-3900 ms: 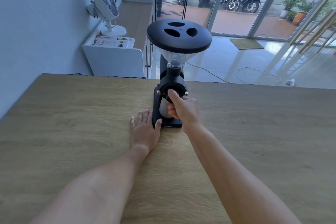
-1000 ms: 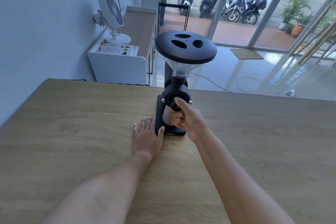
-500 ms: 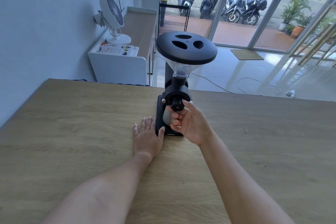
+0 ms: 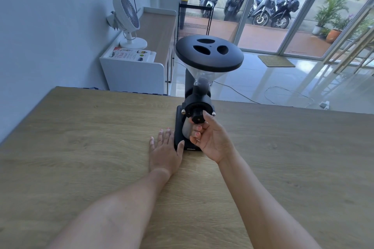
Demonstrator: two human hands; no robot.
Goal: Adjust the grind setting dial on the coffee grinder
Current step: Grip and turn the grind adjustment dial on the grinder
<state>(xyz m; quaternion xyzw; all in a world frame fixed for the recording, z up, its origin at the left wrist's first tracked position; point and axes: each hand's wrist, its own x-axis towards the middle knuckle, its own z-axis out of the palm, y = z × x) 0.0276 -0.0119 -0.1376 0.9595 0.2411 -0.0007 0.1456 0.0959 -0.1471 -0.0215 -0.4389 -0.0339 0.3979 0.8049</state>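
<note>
Right grip [image 4: 210,139]: palm turned up and toward the camera, thumb and forefinger closed on the small black dial [image 4: 197,117] from its right and underside, remaining fingers curled loosely below it; contact with the dial is visible at the fingertips [image 4: 206,115]. Left grip [image 4: 165,152]: flat and spread, palm down on the bench [image 4: 81,147], holding nothing; its thumb rests against the left edge of the grinder base [image 4: 179,127].

Head view, the only one supplied: the coffee grinder [image 4: 199,95] stands upright near the far edge of the bench, roughly centred left to right; the dial projects from the front of the round black grinding head, facing the camera; two small silver screws sit on either side of that head. Above it, a clear funnel hopper [image 4: 202,76] is capped by a wide black lid [image 4: 208,53] with three oval openings; a pale cup [image 4: 185,129] stands on the base under the head, partly hidden by the right grip; small lettering on the base front is too small to read.

Beyond the bench: a white cabinet [image 4: 131,75] against the left wall carrying a white fan [image 4: 126,16] and a printed book [image 4: 131,55]; a cable lies on the tiled floor [image 4: 263,87]; glass doors show parked scooters [image 4: 263,6] and potted plants [image 4: 332,16] outside.
</note>
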